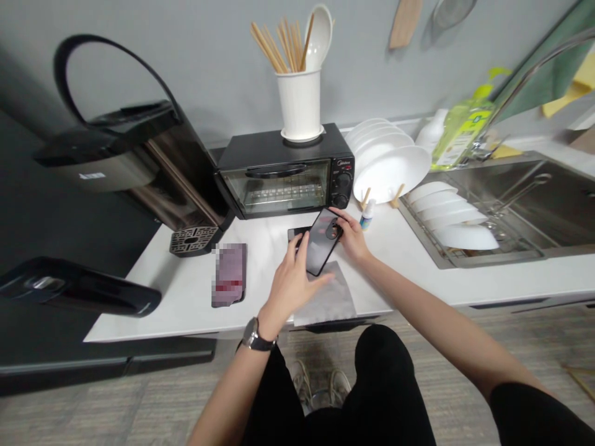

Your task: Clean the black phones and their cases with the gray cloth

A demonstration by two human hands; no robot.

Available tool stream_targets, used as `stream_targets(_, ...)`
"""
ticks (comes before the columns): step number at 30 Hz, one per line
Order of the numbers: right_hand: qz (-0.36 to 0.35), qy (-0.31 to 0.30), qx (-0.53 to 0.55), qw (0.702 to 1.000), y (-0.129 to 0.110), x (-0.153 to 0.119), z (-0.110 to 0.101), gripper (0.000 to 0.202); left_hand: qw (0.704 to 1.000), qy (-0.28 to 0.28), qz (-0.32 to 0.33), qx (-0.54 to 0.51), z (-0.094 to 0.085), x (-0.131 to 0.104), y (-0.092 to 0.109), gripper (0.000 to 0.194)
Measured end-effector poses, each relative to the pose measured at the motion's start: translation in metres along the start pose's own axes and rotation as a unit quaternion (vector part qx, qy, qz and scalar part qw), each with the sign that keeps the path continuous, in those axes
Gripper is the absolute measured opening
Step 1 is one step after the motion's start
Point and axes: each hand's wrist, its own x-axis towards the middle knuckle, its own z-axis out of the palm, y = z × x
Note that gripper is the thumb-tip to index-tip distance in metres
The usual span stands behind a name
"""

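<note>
A dark-framed phone or phone case [320, 244] with an oval camera area is held tilted above the counter. My right hand [352, 235] grips its upper right side near the camera area. At its left edge are the fingers of my left hand [292, 279], the thumb stretched out apart below it. Behind my left fingers, another dark flat object [297, 233] lies partly hidden on the counter. A grey cloth [332, 300] is spread under my hands at the counter's front edge. Just beyond my right hand stands a small white spray bottle [367, 215].
A purple phone-like object [230, 272] lies on the white counter [186, 303] at left. A toaster oven [283, 176] bears a utensil holder [300, 102]. The black drink machine [153, 167] stands left; racked plates [390, 167] and a sink [520, 210] with bowls are right.
</note>
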Motion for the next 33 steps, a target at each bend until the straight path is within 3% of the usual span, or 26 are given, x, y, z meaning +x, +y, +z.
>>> stream_targets(1,-0.001,-0.011,-0.005,1.0,-0.001,-0.005,0.002,0.056,0.999,0.015,-0.011,0.039,0.004,-0.012,0.005,0.098)
stream_targets(4,0.012,-0.034,-0.053,0.998,-0.005,-0.03,0.004,0.063,0.994,0.054,-0.033,0.088,0.011,-0.035,0.007,0.088)
stream_targets(7,-0.03,-0.002,-0.215,0.976,-0.011,-0.07,-0.001,0.07,0.994,0.071,-0.034,0.075,0.0,-0.05,-0.007,0.083)
stream_targets(10,-0.117,0.017,-0.459,0.88,-0.016,-0.109,-0.009,0.068,0.996,0.059,-0.053,0.044,-0.016,-0.067,-0.022,0.081)
stream_targets(12,-0.147,-0.01,-0.543,0.827,-0.019,-0.127,-0.011,0.047,0.995,0.058,-0.07,0.038,-0.023,-0.077,-0.028,0.08)
stream_targets(13,-0.151,-0.029,-0.555,0.818,-0.022,-0.133,-0.012,0.032,0.995,0.056,-0.074,0.041,-0.025,-0.082,-0.03,0.077)
stream_targets(15,-0.135,-0.056,-0.539,0.829,-0.03,-0.141,-0.016,0.018,0.994,0.049,-0.075,0.057,-0.026,-0.087,-0.03,0.071)
stream_targets(17,-0.098,-0.03,-0.494,0.863,-0.046,-0.147,-0.023,0.021,0.994,0.024,-0.065,0.079,-0.024,-0.086,-0.028,0.067)
stream_targets(19,-0.087,0.06,-0.448,0.888,-0.067,-0.151,-0.032,0.022,0.995,-0.013,-0.044,0.093,-0.021,-0.08,-0.024,0.067)
stream_targets(21,-0.128,0.16,-0.436,0.876,-0.086,-0.153,-0.037,0.023,0.994,-0.051,-0.015,0.091,-0.016,-0.071,-0.018,0.069)
stream_targets(22,-0.156,0.182,-0.447,0.862,-0.093,-0.152,-0.037,0.022,0.994,-0.065,0.0,0.083,-0.014,-0.066,-0.016,0.072)
stream_targets(24,-0.188,0.134,-0.494,0.838,-0.098,-0.145,-0.032,0.019,0.994,-0.088,0.022,0.057,-0.01,-0.056,-0.013,0.083)
stream_targets(27,-0.174,-0.062,-0.572,0.799,-0.081,-0.132,-0.02,0.019,0.994,-0.106,0.029,0.016,-0.006,-0.049,-0.014,0.094)
stream_targets(29,-0.176,-0.14,-0.6,0.767,-0.063,-0.129,-0.016,0.023,0.995,-0.098,0.019,-0.003,-0.006,-0.049,-0.017,0.094)
stream_targets(33,-0.198,-0.129,-0.629,0.741,-0.037,-0.14,-0.011,0.044,0.996,-0.081,0.007,-0.028,-0.006,-0.052,-0.024,0.096)
